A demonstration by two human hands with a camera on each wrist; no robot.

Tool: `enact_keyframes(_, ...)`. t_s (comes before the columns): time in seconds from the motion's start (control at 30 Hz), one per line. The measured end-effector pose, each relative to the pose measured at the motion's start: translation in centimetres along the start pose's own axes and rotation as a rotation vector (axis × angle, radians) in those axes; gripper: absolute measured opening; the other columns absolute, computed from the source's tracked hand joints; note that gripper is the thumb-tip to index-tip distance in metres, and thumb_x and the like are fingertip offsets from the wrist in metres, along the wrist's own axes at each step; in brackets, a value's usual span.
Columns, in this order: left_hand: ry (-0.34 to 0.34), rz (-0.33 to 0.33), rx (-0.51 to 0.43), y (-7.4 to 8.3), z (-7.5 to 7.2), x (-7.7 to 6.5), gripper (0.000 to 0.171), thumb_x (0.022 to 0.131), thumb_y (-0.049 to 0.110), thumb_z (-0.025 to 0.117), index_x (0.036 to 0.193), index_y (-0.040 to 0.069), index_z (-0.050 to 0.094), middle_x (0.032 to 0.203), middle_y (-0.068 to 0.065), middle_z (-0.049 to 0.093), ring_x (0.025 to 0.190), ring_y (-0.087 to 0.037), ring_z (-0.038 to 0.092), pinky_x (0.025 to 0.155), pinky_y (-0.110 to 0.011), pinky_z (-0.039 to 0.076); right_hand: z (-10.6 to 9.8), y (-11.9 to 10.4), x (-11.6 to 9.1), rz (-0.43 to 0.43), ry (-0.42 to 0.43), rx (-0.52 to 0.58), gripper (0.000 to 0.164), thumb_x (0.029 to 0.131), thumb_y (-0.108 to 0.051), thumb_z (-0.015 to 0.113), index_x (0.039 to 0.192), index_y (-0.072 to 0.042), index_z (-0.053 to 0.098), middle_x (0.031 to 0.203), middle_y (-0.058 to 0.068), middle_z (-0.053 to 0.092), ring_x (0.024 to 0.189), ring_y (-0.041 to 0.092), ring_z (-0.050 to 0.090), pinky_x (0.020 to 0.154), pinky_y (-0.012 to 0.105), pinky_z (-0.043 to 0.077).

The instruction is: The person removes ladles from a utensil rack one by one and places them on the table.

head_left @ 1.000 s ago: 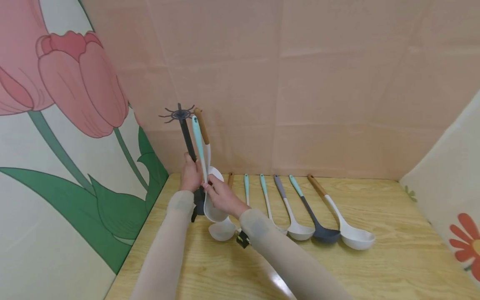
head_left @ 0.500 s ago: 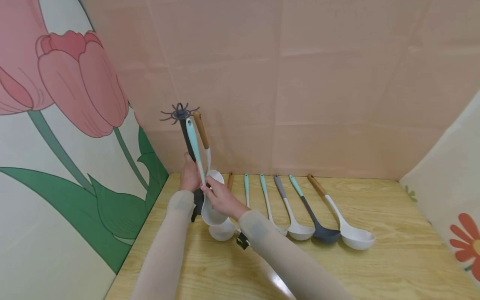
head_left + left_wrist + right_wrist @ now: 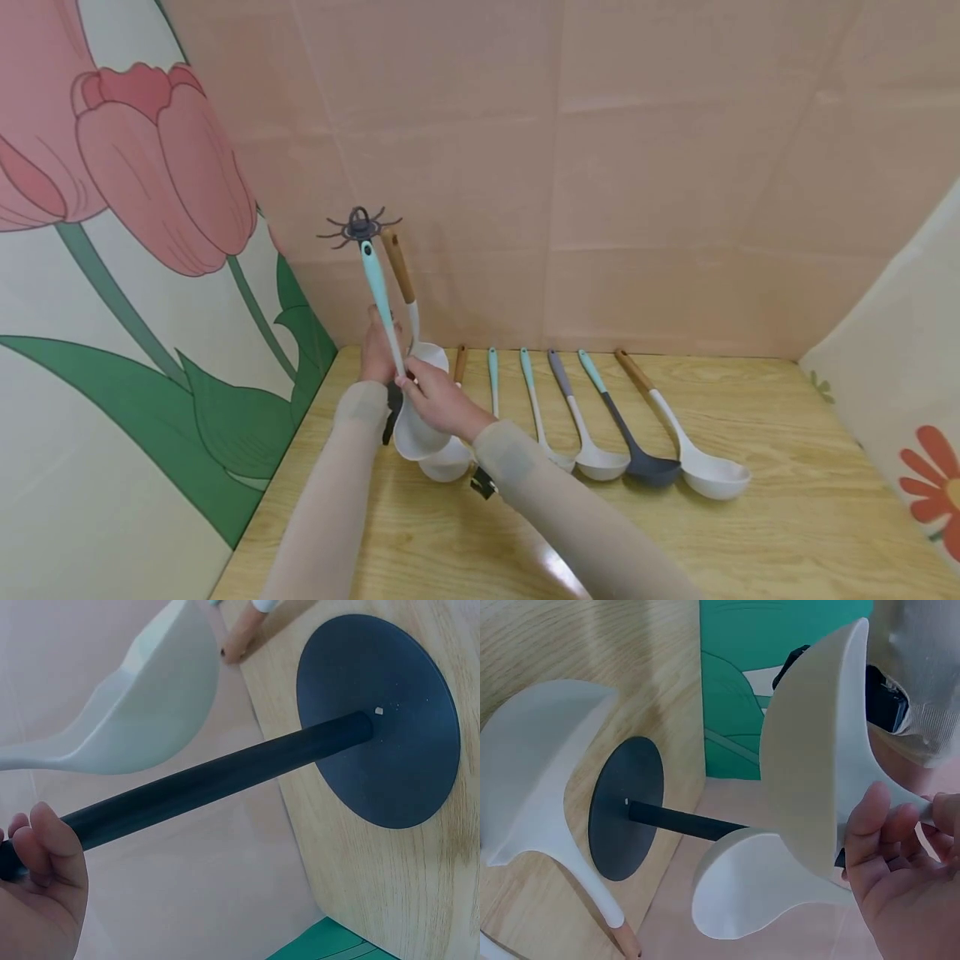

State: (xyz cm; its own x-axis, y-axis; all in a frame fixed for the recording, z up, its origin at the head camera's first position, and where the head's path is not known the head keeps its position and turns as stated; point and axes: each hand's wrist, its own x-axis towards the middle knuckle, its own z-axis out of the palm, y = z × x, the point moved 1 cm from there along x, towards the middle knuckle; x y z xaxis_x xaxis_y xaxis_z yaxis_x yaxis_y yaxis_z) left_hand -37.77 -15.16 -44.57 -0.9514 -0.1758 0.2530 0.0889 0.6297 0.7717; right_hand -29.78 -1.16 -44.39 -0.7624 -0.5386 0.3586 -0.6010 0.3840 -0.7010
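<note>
My left hand (image 3: 378, 350) grips the black pole (image 3: 195, 784) of an upright stand, fingers wrapped around it. The stand has a ring of curved hooks (image 3: 362, 226) on top and a round black base (image 3: 382, 772) on the table. My right hand (image 3: 447, 402) pinches the white neck of a ladle (image 3: 377, 283) with a turquoise handle, just above its white bowl. That handle points up, and its holed tip overlaps the hooks' front in the head view. Behind it, a white ladle with a brown handle (image 3: 399, 267) hangs upright at the hooks' right side, its bowl near the pole.
Several ladles lie in a row on the wooden table (image 3: 810, 467): a brown-handled one (image 3: 448, 462) partly behind the held bowl, turquoise ones, a purple-handled one (image 3: 600, 462), a dark one (image 3: 652, 468) and a brown-handled white one (image 3: 716, 475). A pink wall (image 3: 675, 208) rises behind; a tulip-printed panel (image 3: 165, 208) stands left.
My right hand has moved slightly left and down with the turquoise ladle, its handle tip coming in front of the hooks. The hooks have turned a little. My left hand stays on the pole.
</note>
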Motion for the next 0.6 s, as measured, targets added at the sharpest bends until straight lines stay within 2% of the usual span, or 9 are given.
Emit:
enact_keyframes(0.1, 0.002, 0.007, -0.005, 0.04, -0.02, -0.07, 0.037, 0.107, 0.021, 0.038, 0.14, 0.006, 0.03, 0.107, -0.02, 0.057, 0.092, -0.037, 0.056, 0.086, -0.052, 0.048, 0.02, -0.04, 0.02, -0.024, 0.001, -0.023, 0.012, 0.105, -0.016, 0.049, 0.106, -0.007, 0.056, 0.097, 0.005, 0.061, 0.09, 0.018, 0.057, 0.081, 0.033, 0.048)
enact_keyframes(0.3, -0.003, 0.018, -0.004, 0.29, -0.22, -0.31, 0.037, 0.108, 0.02, 0.038, 0.14, 0.004, 0.03, 0.112, -0.022, 0.056, 0.097, -0.039, 0.055, 0.09, -0.053, 0.047, -0.06, -0.21, 0.06, -0.038, -0.002, -0.055, 0.012, 0.105, -0.016, 0.049, 0.104, -0.006, 0.056, 0.096, 0.006, 0.061, 0.089, 0.019, 0.057, 0.081, 0.033, 0.048)
enact_keyframes(0.6, -0.025, -0.013, 0.009, 0.29, -0.17, -0.23, 0.038, 0.108, 0.022, 0.037, 0.142, 0.007, 0.029, 0.113, -0.02, 0.058, 0.095, -0.037, 0.057, 0.089, -0.051, 0.048, -0.28, -0.58, 0.02, -0.019, -0.005, -0.084, 0.013, 0.106, -0.018, 0.049, 0.105, -0.007, 0.056, 0.096, 0.006, 0.063, 0.088, 0.018, 0.059, 0.079, 0.032, 0.05)
